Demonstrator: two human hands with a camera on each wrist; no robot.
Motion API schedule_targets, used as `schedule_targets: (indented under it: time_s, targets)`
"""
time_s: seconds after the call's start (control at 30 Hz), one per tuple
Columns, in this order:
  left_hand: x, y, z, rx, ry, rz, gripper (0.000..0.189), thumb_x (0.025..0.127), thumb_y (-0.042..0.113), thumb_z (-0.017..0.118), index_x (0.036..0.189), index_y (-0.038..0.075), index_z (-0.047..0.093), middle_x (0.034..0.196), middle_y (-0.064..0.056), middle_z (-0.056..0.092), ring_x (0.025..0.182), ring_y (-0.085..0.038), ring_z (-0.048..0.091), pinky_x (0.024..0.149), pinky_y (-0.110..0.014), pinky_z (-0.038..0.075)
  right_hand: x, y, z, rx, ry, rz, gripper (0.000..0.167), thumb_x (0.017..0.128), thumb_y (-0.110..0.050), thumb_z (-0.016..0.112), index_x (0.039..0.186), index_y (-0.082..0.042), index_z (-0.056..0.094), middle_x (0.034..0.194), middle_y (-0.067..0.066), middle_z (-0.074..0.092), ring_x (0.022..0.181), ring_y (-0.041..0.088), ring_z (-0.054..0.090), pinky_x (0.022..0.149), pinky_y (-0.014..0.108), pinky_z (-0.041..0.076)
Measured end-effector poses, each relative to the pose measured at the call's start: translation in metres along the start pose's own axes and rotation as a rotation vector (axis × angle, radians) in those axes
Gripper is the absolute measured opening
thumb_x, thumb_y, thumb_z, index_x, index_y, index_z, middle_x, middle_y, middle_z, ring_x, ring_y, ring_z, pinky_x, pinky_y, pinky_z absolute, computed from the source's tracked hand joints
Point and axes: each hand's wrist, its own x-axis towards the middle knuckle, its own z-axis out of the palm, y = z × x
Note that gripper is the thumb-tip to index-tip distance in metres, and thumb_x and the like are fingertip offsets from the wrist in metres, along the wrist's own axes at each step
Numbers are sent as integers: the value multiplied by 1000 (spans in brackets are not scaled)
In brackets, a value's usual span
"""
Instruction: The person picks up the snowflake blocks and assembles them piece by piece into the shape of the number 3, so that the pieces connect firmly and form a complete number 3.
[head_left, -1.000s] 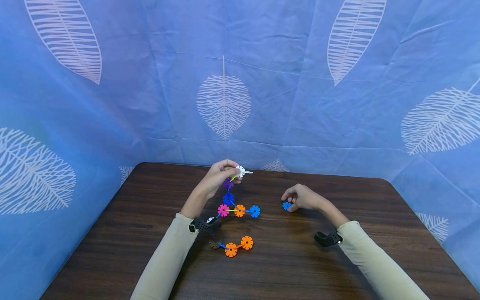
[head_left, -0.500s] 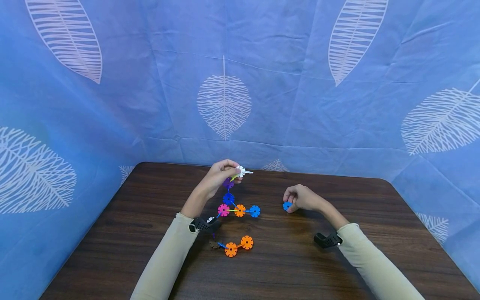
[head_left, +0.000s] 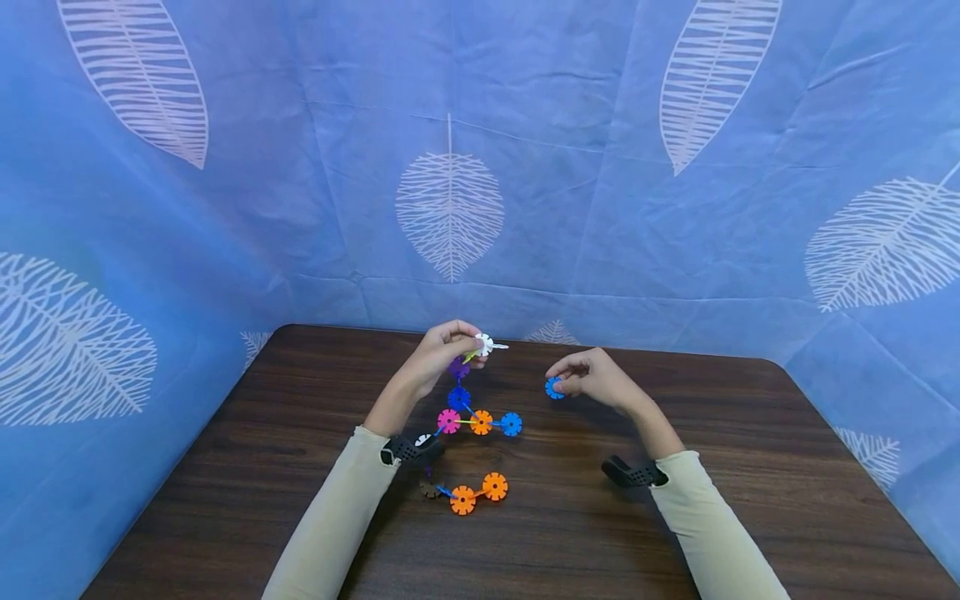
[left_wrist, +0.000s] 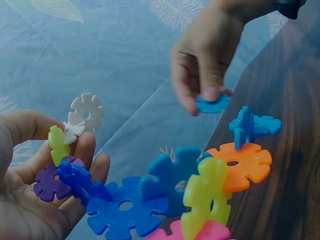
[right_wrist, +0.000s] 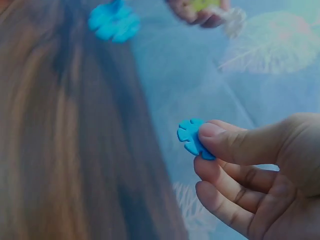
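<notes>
My left hand (head_left: 435,358) pinches the far end of a chain of interlocking notched plastic discs, at a white disc (head_left: 483,344). A second white disc (left_wrist: 87,112) sticks out to the right of it. From there the chain runs through yellow-green, purple (head_left: 459,367) and dark blue (head_left: 459,398) discs to a pink disc (head_left: 449,421). A branch leads right through an orange disc (head_left: 482,422) to a light blue disc (head_left: 512,424). Between thumb and fingers, my right hand (head_left: 600,379) holds a loose blue notched disc (right_wrist: 189,134) above the table, right of the chain.
Nearer the front, the chain continues to a dark brown disc (head_left: 430,490) and two orange discs (head_left: 462,500). My left wrist and its black strap cover part of it. The brown wooden table (head_left: 600,533) ends at a blue leaf-patterned cloth (head_left: 555,208) behind.
My right hand has lifted the loose blue disc from near the table and moved it left toward the chain. The left hand stays in place, holding the white end.
</notes>
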Motion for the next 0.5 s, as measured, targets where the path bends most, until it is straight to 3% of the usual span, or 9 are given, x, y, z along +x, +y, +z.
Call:
schedule_targets:
  time_s: [0.1, 0.33, 0.5]
  targets:
    - [0, -1, 0, -1, -2, 6, 10, 101, 8, 59, 109, 1, 60, 88, -1, 70, 79, -14, 70, 81, -29, 62, 3, -11, 2, 50, 41, -16, 24, 96, -7, 70, 116, 6, 71, 96, 17, 72, 82, 29, 68, 77, 49, 60]
    - [1, -2, -1, 7, -10, 7, 12, 101, 8, 59, 111, 1, 60, 88, -1, 70, 80, -15, 70, 82, -30, 62, 11, -26, 9, 214, 116, -19, 25, 94, -8, 73, 115, 6, 69, 94, 13, 73, 80, 19, 73, 80, 50, 62]
    - [0, 0, -2, 8, 0, -3, 13, 102, 10, 59, 112, 1, 60, 89, -2, 70, 80, -14, 70, 82, -30, 62, 15, -37, 16, 281, 167, -20, 26, 93, -7, 73, 113, 7, 67, 92, 9, 72, 79, 14, 73, 80, 41, 63]
